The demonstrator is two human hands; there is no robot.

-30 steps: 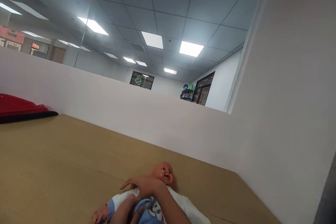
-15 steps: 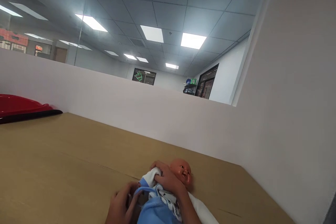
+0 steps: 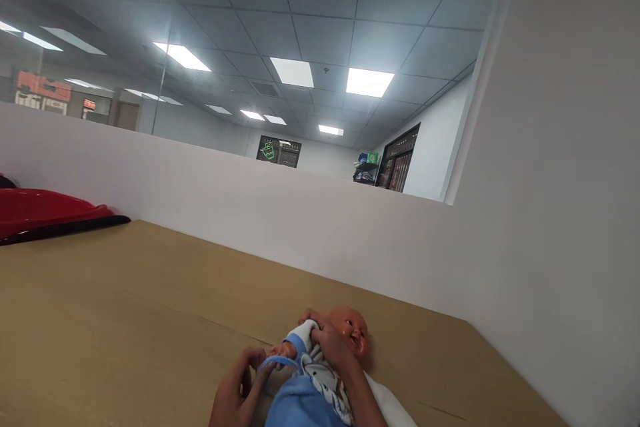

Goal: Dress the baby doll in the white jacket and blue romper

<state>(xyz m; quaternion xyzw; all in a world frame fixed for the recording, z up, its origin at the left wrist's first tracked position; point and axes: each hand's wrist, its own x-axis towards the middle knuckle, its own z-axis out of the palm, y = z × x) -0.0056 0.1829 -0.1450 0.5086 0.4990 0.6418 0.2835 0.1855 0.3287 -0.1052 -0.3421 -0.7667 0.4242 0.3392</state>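
Doll (image 3: 345, 337) lies on its back on the tan counter (image 3: 125, 320), bottom-centre of the head view, close to our body. Head end points away from us and a bit right, toward the white partition (image 3: 280, 227); long axis runs roughly near-to-far, legs cut off by the frame edge.

Right hand (image 3: 333, 347) is the nearer one to the head: it sits on the doll's chest/neck area, fingers curled shut on the bunched white-and-blue garment (image 3: 305, 380) just beside the face. Left hand (image 3: 240, 390) is lower left, fingers narrow, pinching the blue edge band of the same garment near the doll's small arm (image 3: 283, 350), which pokes out toward the left. So both hands are on cloth, touching the doll; garment lies between them, doll head just beyond the right-hand fingers.

White cloth (image 3: 390, 407) spreads under the doll on the right side, partly out of frame.

Containers: only candidate is a red thing with a black rim (image 3: 50, 217) at far left, well apart from the hands, against the partition. Looks like a tub or lid; can't tell which, contents not visible.

Rest of view is partition, right wall, ceiling lights.
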